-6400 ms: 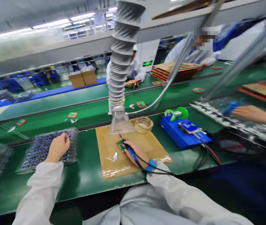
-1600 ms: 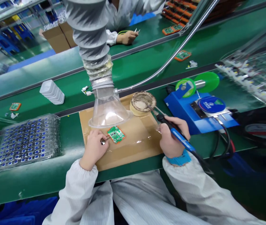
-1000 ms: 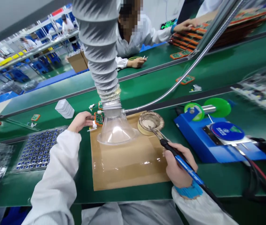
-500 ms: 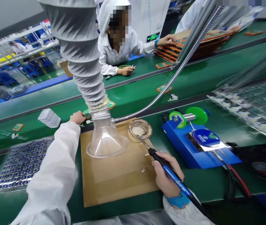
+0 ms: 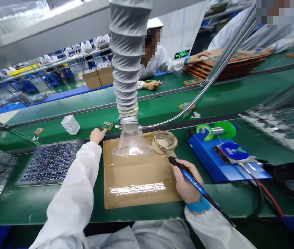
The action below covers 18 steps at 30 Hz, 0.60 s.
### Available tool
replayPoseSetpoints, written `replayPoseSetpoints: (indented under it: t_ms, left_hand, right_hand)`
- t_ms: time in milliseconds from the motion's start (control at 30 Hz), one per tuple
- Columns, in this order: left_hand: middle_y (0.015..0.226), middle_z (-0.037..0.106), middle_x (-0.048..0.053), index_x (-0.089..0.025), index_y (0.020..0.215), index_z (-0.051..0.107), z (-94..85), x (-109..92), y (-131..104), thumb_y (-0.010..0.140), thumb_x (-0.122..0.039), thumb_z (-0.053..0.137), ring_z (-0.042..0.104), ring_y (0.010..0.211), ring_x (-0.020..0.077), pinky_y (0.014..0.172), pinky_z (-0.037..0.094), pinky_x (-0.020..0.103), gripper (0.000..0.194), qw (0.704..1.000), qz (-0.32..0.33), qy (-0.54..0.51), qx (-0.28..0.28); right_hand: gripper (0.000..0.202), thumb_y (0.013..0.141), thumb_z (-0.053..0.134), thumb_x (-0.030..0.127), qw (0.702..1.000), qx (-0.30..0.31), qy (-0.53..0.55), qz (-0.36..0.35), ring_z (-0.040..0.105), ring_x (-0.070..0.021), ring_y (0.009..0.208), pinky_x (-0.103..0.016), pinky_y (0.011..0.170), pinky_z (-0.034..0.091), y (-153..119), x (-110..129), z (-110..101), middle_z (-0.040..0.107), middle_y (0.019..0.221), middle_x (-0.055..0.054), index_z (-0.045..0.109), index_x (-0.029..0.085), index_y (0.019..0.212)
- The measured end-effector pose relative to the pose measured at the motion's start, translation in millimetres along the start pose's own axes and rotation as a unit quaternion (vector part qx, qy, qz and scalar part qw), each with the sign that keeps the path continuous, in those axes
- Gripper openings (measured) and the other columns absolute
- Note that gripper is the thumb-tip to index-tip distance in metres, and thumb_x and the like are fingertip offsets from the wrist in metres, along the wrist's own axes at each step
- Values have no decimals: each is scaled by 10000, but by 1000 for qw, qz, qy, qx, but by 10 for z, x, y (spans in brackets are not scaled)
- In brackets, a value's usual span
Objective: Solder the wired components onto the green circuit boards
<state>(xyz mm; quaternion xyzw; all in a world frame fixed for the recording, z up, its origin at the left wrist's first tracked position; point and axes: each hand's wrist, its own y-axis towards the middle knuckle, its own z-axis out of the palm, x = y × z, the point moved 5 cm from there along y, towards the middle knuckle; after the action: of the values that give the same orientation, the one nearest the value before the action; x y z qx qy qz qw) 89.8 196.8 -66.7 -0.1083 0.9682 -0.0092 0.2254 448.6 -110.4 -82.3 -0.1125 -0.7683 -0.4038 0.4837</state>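
Observation:
My left hand [image 5: 97, 135] reaches to the green belt, its fingers closed at the near left edge of a small orange-edged circuit board [image 5: 107, 126]. My right hand [image 5: 188, 180] is wrapped round the blue and black handle of a soldering iron [image 5: 190, 177]. Thin metal prongs at the iron's front end reach into a round, crusted dish [image 5: 175, 142]. Under both forearms lies the green bench, with a brown sheet [image 5: 141, 173] between them. A clear fume hood [image 5: 133, 141] on a grey ribbed duct hangs over the sheet's far part.
To the right stands a blue solder feeder [image 5: 206, 160] with a green reel. At left lies a tray of small blue parts [image 5: 49, 162]; a stack of white pieces [image 5: 70, 125] sits on the belt. A metal flexible hose [image 5: 178, 116] crosses ahead. Opposite, a co-worker's hand touches stacked boards [image 5: 201, 67].
The camera view has shifted, moving the scene right and flattening the tilt. My left hand remains at a board by the belt. The iron's prongs stay at the dish.

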Motion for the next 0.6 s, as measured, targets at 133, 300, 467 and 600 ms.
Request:
replayPoseSetpoints:
  t_ms: [133, 300, 467, 600]
  left_hand:
    - [940, 761, 186, -161, 748, 682, 22, -146, 27, 765, -307, 680, 701, 1003, 335, 832, 480, 377, 147, 999, 6, -53, 5]
    - [841, 753, 100, -160, 775, 694, -229, -8, -373, 883, -384, 523, 683, 826, 223, 713, 475, 285, 301, 989, 63, -136, -18]
    - [882, 748, 71, -170, 851, 732, -335, 442, -1280, 835, -461, 590, 669, 820, 201, 689, 498, 264, 324, 954, 77, -290, -2]
    - [904, 755, 101, -177, 705, 700, 38, 404, -1940, 768, -445, 665, 677, 826, 208, 716, 505, 287, 278, 880, 21, -452, 145]
  right_hand:
    - [196, 874, 689, 328, 1000, -22, 0, 3, 742, -238, 908, -374, 824, 602, -17, -10, -35, 763, 989, -92, 704, 187, 1010]
    - [201, 876, 685, 341, 999, -33, 3, 14, 742, -242, 907, -379, 820, 602, -19, -57, -73, 763, 997, -93, 704, 185, 1001]
    - [199, 844, 729, 314, 1000, -22, 3, -7, 732, -227, 847, -343, 762, 585, -48, -88, -99, 756, 963, -80, 715, 192, 1001]
    - [200, 819, 754, 324, 998, -58, -12, -17, 725, -224, 793, -333, 728, 577, -145, 24, -150, 746, 913, -80, 722, 184, 958]
